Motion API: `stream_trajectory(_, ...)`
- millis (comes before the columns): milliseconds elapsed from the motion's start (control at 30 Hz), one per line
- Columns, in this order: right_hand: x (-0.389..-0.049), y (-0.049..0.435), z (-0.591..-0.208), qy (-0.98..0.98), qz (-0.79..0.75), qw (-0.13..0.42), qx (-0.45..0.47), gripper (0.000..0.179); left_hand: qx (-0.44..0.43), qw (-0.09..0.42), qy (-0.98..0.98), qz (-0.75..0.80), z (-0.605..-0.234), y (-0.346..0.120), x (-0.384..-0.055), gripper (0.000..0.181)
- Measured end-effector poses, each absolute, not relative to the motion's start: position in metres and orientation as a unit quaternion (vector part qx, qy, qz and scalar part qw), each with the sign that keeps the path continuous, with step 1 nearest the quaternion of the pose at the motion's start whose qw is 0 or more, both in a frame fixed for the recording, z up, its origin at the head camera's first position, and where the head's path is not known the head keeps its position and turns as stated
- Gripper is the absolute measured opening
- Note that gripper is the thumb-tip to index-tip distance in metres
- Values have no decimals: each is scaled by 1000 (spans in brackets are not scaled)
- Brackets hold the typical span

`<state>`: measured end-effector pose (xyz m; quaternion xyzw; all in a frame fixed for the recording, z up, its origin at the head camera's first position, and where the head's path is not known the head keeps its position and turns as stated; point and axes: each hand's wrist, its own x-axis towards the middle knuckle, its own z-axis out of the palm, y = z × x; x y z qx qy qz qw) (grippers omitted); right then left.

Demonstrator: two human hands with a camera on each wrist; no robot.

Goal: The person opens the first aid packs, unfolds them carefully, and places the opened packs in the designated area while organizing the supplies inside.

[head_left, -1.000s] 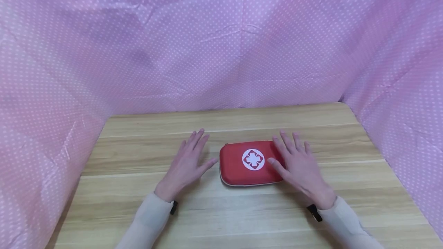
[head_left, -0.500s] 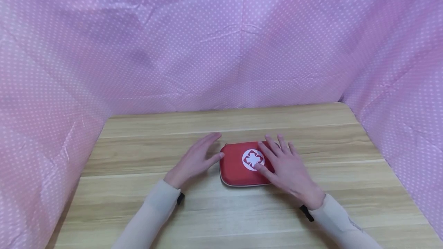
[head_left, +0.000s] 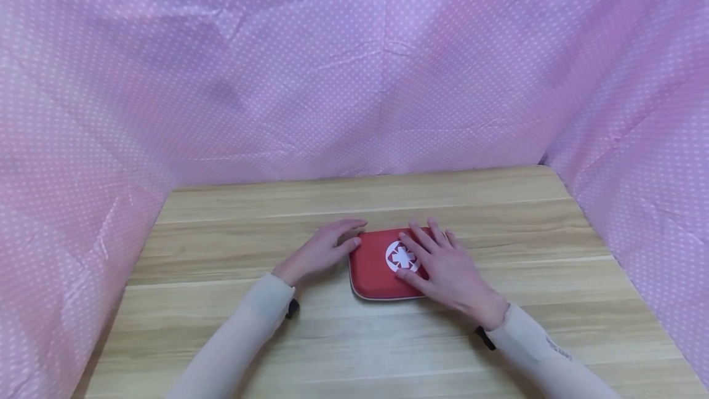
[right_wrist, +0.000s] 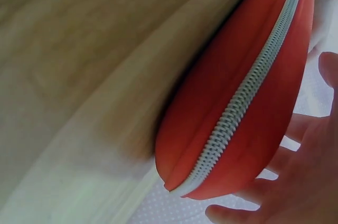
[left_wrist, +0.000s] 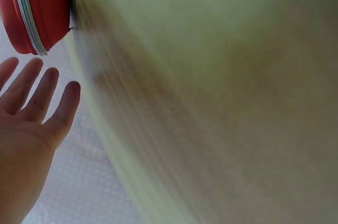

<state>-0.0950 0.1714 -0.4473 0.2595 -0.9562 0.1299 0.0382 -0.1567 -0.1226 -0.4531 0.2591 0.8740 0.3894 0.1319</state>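
A red first-aid case with a white cross emblem lies flat, its grey zip closed along the side in the right wrist view. Over the case's right part, my right hand is spread with straight fingers; whether the palm touches the lid cannot be told. My left hand is at the far left corner, its thumb by the lid's edge and its fingers reaching past the back. In the left wrist view, the left fingers are extended and show a gap from the case.
The case lies on a light wood-grain table. Pink cloth with white dots hangs behind the table and along both sides. Dark straps show at the wrists below the pale sleeves.
My left hand has moved right, up to the case's far left corner, its fingers turning to point right. My right hand has slid left over the lid. The case has stayed in place.
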Motion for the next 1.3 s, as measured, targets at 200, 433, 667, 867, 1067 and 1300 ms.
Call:
stream_trajectory(200,-95,170,-452,-953,126,40,274,75,264,161,863,399,-458,-123,-168,45)
stream_trajectory(433,-94,169,-454,-953,123,39,275,74,255,185,867,387,-458,-122,-173,40)
stream_trajectory(667,-94,170,-453,-953,121,40,276,73,265,191,862,387,-460,-123,-177,35)
stream_trajectory(867,-94,171,-455,-952,123,41,278,73,280,201,858,381,-460,-125,-181,35)
stream_trajectory(1067,-94,172,-456,-953,125,38,275,72,276,218,860,369,-458,-125,-183,35)
stream_trajectory(1300,-94,173,-457,-953,118,46,277,71,252,252,846,396,-456,-128,-184,28)
